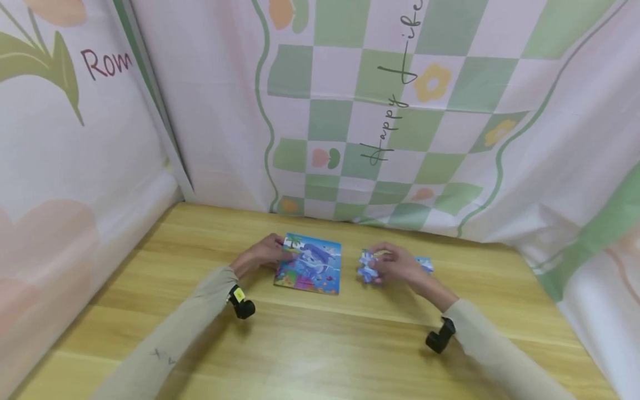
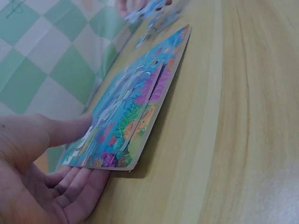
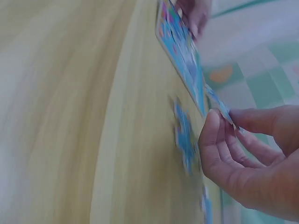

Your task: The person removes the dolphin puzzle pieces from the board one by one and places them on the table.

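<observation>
A square jigsaw puzzle board (image 1: 312,265) with a dolphin and sea-floor picture is at the middle of the table. My left hand (image 1: 265,251) grips its left side, thumb over the top face and the other fingers underneath. In the left wrist view the puzzle board (image 2: 119,109) is tilted, its near edge raised over the wood. To the right of it, my right hand (image 1: 397,264) pinches a blue puzzle piece (image 3: 217,103) between thumb and fingertips. Loose blue puzzle pieces (image 3: 186,140) lie below that hand, blurred in the right wrist view.
Another puzzle piece (image 1: 425,263) shows on the table just right of the right hand. The wooden table (image 1: 300,350) ends at a checked curtain (image 1: 385,189) behind and a printed curtain (image 1: 75,233) at the left. Black wrist cameras are strapped on both sleeves.
</observation>
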`<state>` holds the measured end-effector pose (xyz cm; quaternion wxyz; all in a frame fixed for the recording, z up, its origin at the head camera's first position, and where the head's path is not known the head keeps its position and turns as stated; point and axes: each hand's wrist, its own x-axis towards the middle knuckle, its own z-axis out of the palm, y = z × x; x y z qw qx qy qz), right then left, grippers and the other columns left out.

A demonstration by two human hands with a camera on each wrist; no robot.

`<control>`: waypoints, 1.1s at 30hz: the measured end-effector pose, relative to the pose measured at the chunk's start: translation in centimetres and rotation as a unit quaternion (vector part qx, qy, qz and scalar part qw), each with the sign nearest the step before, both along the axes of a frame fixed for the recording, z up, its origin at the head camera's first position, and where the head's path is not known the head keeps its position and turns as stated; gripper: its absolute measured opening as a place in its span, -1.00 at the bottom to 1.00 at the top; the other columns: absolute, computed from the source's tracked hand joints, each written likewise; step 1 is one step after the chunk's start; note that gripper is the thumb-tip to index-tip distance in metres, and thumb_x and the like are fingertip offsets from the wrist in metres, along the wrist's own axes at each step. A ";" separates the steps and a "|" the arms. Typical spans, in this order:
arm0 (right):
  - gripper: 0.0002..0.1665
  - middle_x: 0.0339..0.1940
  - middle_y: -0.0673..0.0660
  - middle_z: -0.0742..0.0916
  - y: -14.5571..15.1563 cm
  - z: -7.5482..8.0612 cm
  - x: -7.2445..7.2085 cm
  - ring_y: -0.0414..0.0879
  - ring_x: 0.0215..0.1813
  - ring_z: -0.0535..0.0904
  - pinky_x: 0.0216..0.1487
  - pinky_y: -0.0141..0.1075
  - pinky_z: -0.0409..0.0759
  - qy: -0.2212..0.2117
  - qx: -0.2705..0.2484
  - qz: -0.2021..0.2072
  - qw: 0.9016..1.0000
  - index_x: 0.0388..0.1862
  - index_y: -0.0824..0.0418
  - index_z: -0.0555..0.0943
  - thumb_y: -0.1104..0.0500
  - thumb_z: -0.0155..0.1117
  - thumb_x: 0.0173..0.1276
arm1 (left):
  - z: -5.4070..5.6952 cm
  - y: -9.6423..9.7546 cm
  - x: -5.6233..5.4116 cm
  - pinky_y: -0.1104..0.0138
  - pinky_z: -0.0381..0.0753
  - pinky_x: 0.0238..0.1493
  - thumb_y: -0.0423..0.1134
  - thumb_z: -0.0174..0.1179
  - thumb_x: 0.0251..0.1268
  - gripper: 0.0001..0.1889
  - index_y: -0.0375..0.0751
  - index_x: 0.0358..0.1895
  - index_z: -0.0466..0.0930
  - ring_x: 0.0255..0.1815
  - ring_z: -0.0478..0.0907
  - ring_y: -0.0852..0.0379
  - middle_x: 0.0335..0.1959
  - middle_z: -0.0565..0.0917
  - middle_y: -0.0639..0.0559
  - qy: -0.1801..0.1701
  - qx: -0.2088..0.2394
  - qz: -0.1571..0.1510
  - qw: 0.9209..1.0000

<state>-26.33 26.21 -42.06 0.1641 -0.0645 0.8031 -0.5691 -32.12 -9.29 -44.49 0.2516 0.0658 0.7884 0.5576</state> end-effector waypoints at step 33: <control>-0.87 -0.35 0.17 0.70 6.7 -2.2 2.4 -0.12 -0.35 0.53 -0.41 -0.45 0.56 0.168 0.226 -0.052 0.958 -0.21 0.41 0.64 0.37 0.43 0.36 | -0.8 -0.3 0.2 0.46 0.74 -0.29 -0.47 0.13 0.48 -0.57 -0.45 0.36 0.38 -0.25 0.54 0.14 -0.08 0.55 -0.11 -0.011 0.004 0.078 0.997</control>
